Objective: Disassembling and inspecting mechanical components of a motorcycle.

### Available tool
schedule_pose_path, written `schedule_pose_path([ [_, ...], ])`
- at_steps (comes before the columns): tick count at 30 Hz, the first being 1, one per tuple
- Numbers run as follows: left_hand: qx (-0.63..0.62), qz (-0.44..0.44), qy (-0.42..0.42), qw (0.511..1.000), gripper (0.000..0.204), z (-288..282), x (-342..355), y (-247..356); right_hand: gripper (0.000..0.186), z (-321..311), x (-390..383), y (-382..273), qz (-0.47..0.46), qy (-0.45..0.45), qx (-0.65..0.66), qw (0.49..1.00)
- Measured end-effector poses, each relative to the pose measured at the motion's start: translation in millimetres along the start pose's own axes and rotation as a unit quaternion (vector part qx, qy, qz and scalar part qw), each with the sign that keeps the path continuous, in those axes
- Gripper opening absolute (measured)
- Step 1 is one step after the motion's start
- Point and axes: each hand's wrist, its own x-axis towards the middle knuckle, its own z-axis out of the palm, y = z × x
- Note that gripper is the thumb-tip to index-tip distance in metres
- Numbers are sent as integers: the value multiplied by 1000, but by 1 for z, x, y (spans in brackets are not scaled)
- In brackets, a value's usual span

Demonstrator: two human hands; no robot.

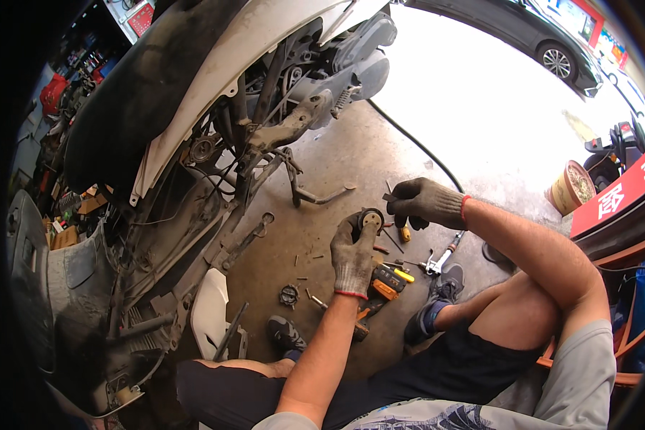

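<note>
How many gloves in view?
2. One glove is on the left hand, which holds a round part; the other glove is on the right hand. More may be hidden in the clutter.

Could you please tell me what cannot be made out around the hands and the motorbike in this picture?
All in the head view:
- The back of the round part: hidden by the left hand.
- Whatever the right hand may be pinching: too small and dark to identify.
- The motorbike's full outline: cut off by the top edge.
- The loose pieces' exact kind: too small to tell.
</note>
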Motion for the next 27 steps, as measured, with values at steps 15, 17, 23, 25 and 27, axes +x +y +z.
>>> schedule_pose_path([
  [15,-88,-92,-27,992,20,-3,-3,16,26,-10,2,5,0,34,151,988],
  [17,-87,-97,-31,991,21,0,-3,16,25,-13,4,10,3,34,145,989],
  [23,-86,-86,-31,992,21,-3,-2,14,23,-8,1,1,23,52,126,990],
  [25,-38,-56,-35,997,22,1,-5,20,24,-9,1,1,30,68,117,990],
  [27,-26,-47,-35,998,23,-1,-3,16,28,-11,8,5,-19,53,36,998],
])
